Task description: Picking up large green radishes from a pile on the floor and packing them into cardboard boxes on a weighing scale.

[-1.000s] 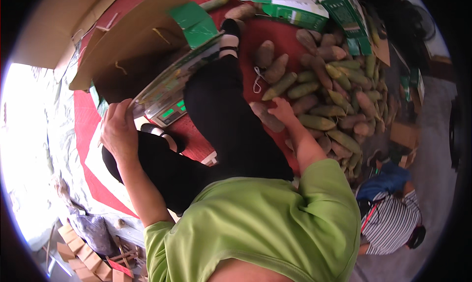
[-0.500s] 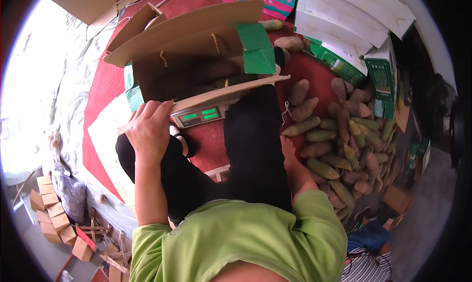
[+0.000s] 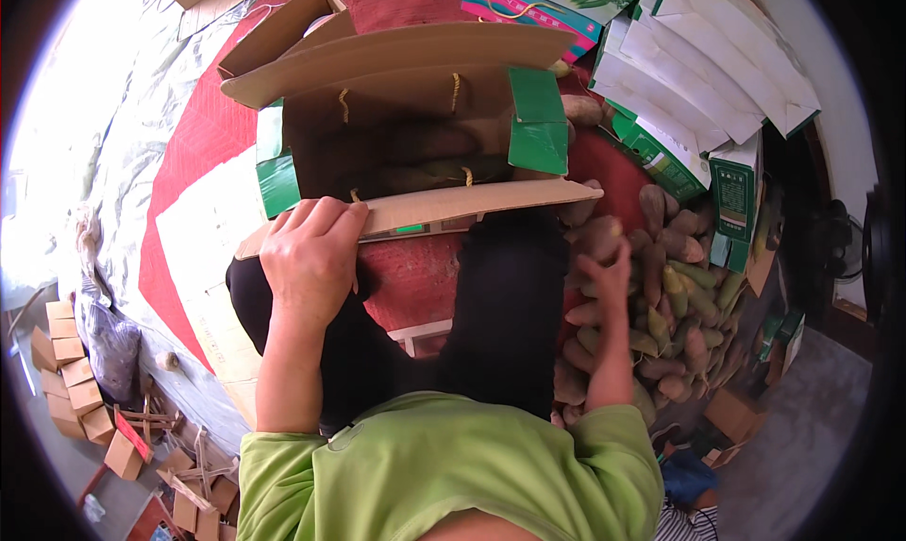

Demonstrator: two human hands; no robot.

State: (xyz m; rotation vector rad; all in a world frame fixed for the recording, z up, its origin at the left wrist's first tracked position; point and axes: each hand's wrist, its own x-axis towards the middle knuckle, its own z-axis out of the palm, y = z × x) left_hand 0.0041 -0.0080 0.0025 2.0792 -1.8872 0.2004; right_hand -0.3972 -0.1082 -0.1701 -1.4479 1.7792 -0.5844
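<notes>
An opened cardboard box (image 3: 406, 55) with green end flaps and yellow rope handles stands in front of me. Dark, long root vegetables (image 3: 425, 171) lie in its shadowed inside. My left hand (image 3: 316, 250) grips the near cardboard flap (image 3: 481, 201) at its left end, fingers curled over the edge. Under that flap sits a scale with a lit green display (image 3: 411, 228), mostly covered. On the right, my right hand (image 3: 609, 275) reaches over the pile with thumb and fingers apart. Its fingertips are at a reddish-brown root vegetable (image 3: 598, 237); firm contact is unclear.
Green and reddish roots (image 3: 694, 305) are heaped at my right. White and green cartons (image 3: 698, 69) stack at the far right, beside a pink and blue box (image 3: 538, 17). Small brown boxes (image 3: 71, 362) lie at the left. A person's striped clothing (image 3: 684, 522) shows lower right.
My right hand has come out from beside my knee and moved up to the roots. My left hand stays on the flap. The flap now covers more of the scale's display.
</notes>
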